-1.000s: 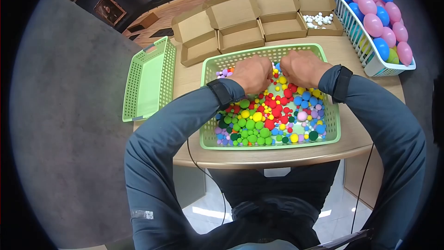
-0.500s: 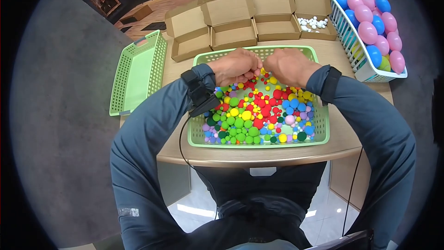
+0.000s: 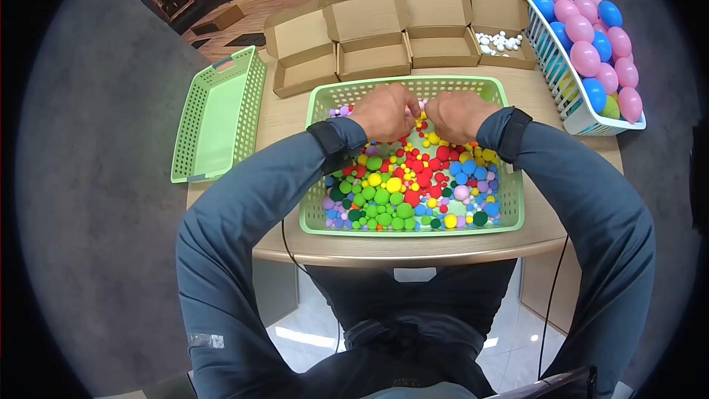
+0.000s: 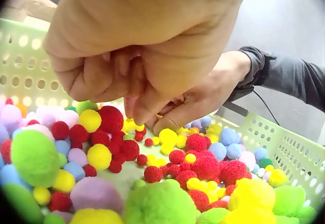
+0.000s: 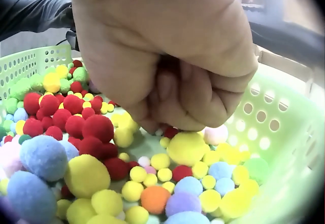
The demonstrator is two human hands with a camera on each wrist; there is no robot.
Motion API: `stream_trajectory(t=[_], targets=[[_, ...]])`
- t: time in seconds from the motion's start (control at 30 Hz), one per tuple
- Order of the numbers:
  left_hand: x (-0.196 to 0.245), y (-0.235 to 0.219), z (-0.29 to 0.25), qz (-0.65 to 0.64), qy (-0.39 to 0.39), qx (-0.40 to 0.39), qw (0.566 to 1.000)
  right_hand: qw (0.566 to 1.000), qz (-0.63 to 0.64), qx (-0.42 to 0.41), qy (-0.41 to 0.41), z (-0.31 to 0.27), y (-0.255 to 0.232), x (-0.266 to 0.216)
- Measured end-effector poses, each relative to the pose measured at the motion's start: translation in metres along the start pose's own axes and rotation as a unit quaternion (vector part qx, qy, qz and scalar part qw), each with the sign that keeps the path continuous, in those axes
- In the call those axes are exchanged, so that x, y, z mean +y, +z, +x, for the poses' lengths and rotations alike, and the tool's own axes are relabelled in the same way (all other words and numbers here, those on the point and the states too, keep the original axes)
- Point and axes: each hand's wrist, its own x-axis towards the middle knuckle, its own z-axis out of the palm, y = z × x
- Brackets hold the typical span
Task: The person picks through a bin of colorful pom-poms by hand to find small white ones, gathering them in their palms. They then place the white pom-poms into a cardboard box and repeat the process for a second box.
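Note:
A green perforated basket (image 3: 413, 232) holds pom-poms of many colours and sizes. Both hands are over its far half, knuckles up and close together. My left hand (image 3: 385, 112) has curled fingers, with thumb and fingertips pointing down close over small yellow pom-poms (image 4: 168, 135) and red pom-poms (image 4: 110, 120). To its right, my right hand (image 3: 459, 115) also has its fingers curled in, the tips just above a large yellow pom-pom (image 5: 187, 147). Fingers hide the insides of both hands, so I cannot tell what they hold.
Four open cardboard boxes (image 3: 373, 55) line the back; the rightmost contains white pom-poms (image 3: 499, 41). A second green basket (image 3: 218, 122) stands left. At right, a white basket (image 3: 593, 124) is heaped with pink and blue balloons (image 3: 585, 58). A cable (image 3: 292, 250) hangs near the left forearm.
The view has shifted slightly. From half a second ago, my left hand has turned knuckles-up and moved a little right and down; the right hand has lowered slightly, still beside it.

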Motion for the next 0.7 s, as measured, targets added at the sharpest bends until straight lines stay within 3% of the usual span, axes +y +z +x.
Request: stream_trajectory(t=[0.2, 0.23, 0.3, 0.33, 0.4, 0.43, 0.53, 0.63, 0.7], targets=[[0.017, 0.002, -0.002, 0.103, -0.020, 0.015, 0.994, 0.995, 0.094, 0.039, -0.007, -0.003, 0.010, 0.025], [0.018, 0.000, -0.001, 0.103, -0.029, -0.017, 0.994, 0.995, 0.090, 0.035, -0.008, -0.007, 0.004, 0.026], [0.021, -0.005, 0.000, 0.115, -0.041, -0.077, 0.989, 0.941, 0.334, -0.023, 0.052, -0.019, -0.011, 0.031], [0.023, -0.006, 0.000, 0.113, -0.043, -0.075, 0.990, 0.942, 0.331, -0.025, 0.051, -0.025, -0.015, 0.033], [0.028, -0.008, 0.001, 0.110, -0.052, -0.057, 0.991, 0.799, 0.590, -0.084, 0.078, -0.040, -0.020, 0.036], [0.029, -0.008, 0.002, 0.108, -0.054, -0.056, 0.991, 0.774, 0.620, -0.085, 0.094, -0.043, -0.022, 0.036], [0.032, -0.006, 0.005, 0.086, -0.047, -0.060, 0.993, 0.746, 0.654, -0.053, 0.114, -0.052, -0.026, 0.031], [0.035, 0.000, 0.005, 0.086, -0.025, -0.030, 0.995, 0.752, 0.648, -0.029, 0.116, -0.050, -0.017, 0.036], [0.041, 0.001, 0.005, 0.096, -0.048, -0.055, 0.993, 0.773, 0.625, -0.022, 0.105, -0.050, -0.013, 0.040]])
